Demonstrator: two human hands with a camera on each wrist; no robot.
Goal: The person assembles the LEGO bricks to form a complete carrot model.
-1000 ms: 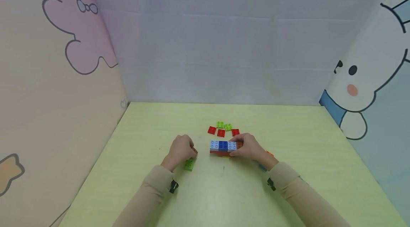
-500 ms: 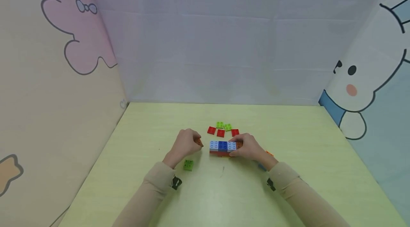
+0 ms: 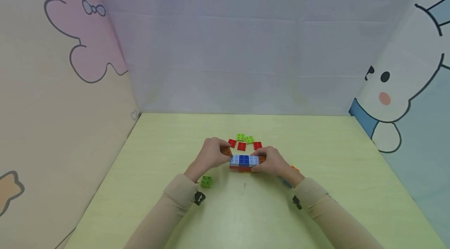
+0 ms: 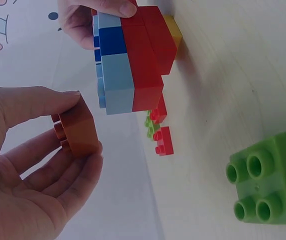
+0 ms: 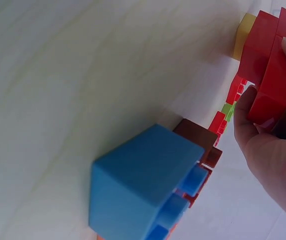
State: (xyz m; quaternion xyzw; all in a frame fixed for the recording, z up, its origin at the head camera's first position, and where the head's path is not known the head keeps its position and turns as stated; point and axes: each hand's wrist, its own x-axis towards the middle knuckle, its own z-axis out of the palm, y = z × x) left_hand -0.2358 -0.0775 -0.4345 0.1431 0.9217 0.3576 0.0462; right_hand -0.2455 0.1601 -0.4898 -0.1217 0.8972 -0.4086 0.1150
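My left hand (image 3: 210, 154) pinches an orange-brown building brick (image 4: 80, 127) with a slanted side between thumb and fingers. It holds this brick at the left end of a brick assembly (image 3: 244, 161), with a gap between them in the left wrist view. The assembly has a top row of light blue and dark blue bricks, red bricks (image 4: 145, 82) below, and a yellow brick (image 4: 172, 37) at the bottom. Gripping its right end is my right hand (image 3: 275, 161), beside another orange-brown brick (image 3: 262, 159) in the top row.
A green brick (image 3: 206, 181) lies on the table near my left wrist. Behind the assembly are several flat red bricks (image 3: 241, 146) and light green bricks (image 3: 240, 137). A blue brick (image 5: 143, 175) and a brown brick (image 5: 198, 137) sit by my right forearm.
My left hand has lifted away from beside the green brick and moved right and farther back, carrying the orange-brown brick to the assembly's left end. My right hand keeps its hold.
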